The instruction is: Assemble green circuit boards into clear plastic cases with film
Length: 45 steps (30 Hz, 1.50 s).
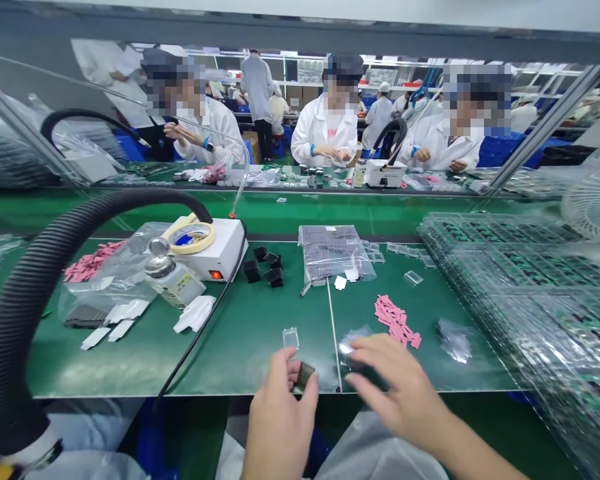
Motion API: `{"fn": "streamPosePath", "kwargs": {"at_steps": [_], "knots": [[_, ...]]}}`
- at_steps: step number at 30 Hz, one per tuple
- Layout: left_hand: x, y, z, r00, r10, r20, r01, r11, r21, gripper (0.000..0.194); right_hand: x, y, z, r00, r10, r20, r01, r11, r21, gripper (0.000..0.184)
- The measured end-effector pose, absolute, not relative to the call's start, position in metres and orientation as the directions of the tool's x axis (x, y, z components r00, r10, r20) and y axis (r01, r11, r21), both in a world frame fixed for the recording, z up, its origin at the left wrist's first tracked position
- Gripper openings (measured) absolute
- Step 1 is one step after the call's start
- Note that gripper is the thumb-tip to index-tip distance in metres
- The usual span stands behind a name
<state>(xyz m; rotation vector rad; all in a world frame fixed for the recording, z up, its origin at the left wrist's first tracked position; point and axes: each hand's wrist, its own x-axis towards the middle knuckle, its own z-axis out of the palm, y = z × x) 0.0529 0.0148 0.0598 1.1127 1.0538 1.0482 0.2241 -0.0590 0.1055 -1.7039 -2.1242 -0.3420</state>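
Note:
My left hand (280,417) is at the near edge of the green mat (240,347), thumb and finger pinched on a small dark square part (305,375). A clear plastic cover (291,337) lies just beyond it. My right hand (397,387) reaches left over the mat with fingers stretched out, nearest a small crumpled clear bag (353,340). Its fingers look a little blurred and hold nothing I can see. A heap of pink strips (396,321) lies right behind that hand.
A black ribbed hose (25,300) arcs at left to a white box with a tape roll (200,243). A dispenser bottle (173,277), black parts (267,265), a bag of parts (333,252) and stacked clear trays (530,280) stand around. Several white-coated people work across the conveyor.

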Motion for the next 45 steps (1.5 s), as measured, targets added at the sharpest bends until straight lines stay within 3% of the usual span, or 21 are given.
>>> {"fn": "streamPosePath", "kwargs": {"at_steps": [3, 6, 9, 11, 13, 15, 18, 22, 23, 25, 27, 28, 30, 45], "knots": [[0.057, 0.011, 0.06, 0.189, 0.98, -0.066, -0.068, 0.081, 0.994, 0.044, 0.187, -0.049, 0.089, -0.272, 0.819, 0.505, 0.956, 0.291, 0.043, 0.013], [0.057, 0.009, 0.062, 0.252, 0.965, -0.08, 0.063, 0.066, 0.996, 0.046, 0.173, -0.038, 0.07, -0.291, 0.792, 0.537, 0.948, 0.314, 0.05, 0.02], [0.052, 0.011, 0.062, 0.288, 0.954, -0.086, 0.089, 0.063, 0.994, 0.056, 0.178, -0.036, 0.064, -0.233, 0.803, 0.548, 0.936, 0.339, -0.098, 0.021], [0.046, 0.014, 0.059, 0.321, 0.936, -0.142, -0.052, 0.167, 0.985, 0.065, 0.182, -0.039, 0.068, -0.117, 0.837, 0.535, 0.9, 0.317, -0.299, 0.02], [0.041, 0.018, 0.055, 0.461, 0.863, -0.206, -0.288, 0.365, 0.885, 0.06, 0.183, -0.043, 0.075, 0.03, 0.881, 0.473, 0.813, 0.253, -0.524, 0.025], [0.038, 0.019, 0.049, 0.658, 0.729, -0.187, -0.442, 0.576, 0.688, 0.049, 0.181, -0.047, 0.08, 0.099, 0.905, 0.413, 0.716, 0.224, -0.662, 0.031], [0.038, 0.018, 0.042, 0.795, 0.601, -0.084, -0.5, 0.727, 0.472, 0.042, 0.177, -0.049, 0.081, 0.044, 0.896, 0.442, 0.652, 0.309, -0.692, 0.036], [0.041, 0.016, 0.035, 0.771, 0.637, -0.01, -0.6, 0.732, 0.324, 0.041, 0.173, -0.051, 0.085, 0.004, 0.855, 0.518, 0.662, 0.386, -0.642, 0.044], [0.041, 0.016, 0.034, 0.753, 0.658, 0.007, -0.629, 0.717, 0.3, 0.041, 0.171, -0.051, 0.087, 0.079, 0.873, 0.48, 0.636, 0.327, -0.699, 0.036], [0.041, 0.017, 0.032, 0.726, 0.686, 0.044, -0.67, 0.691, 0.271, 0.04, 0.166, -0.052, 0.095, 0.276, 0.931, 0.24, 0.47, 0.087, -0.878, 0.013], [0.04, 0.019, 0.03, 0.722, 0.688, 0.077, -0.68, 0.684, 0.263, 0.038, 0.159, -0.052, 0.102, 0.35, 0.934, -0.077, 0.238, -0.168, -0.957, 0.024], [0.04, 0.019, 0.029, 0.724, 0.684, 0.092, -0.68, 0.686, 0.259, 0.037, 0.156, -0.051, 0.105, 0.338, 0.924, -0.182, 0.163, -0.248, -0.955, 0.028], [0.041, 0.019, 0.028, 0.726, 0.679, 0.111, -0.681, 0.688, 0.251, 0.035, 0.152, -0.05, 0.108, 0.303, 0.92, -0.25, 0.098, -0.291, -0.952, 0.028], [0.04, 0.017, 0.028, 0.726, 0.68, 0.099, -0.677, 0.682, 0.276, 0.035, 0.149, -0.048, 0.102, 0.271, 0.926, -0.265, 0.034, -0.284, -0.958, 0.022]]}}
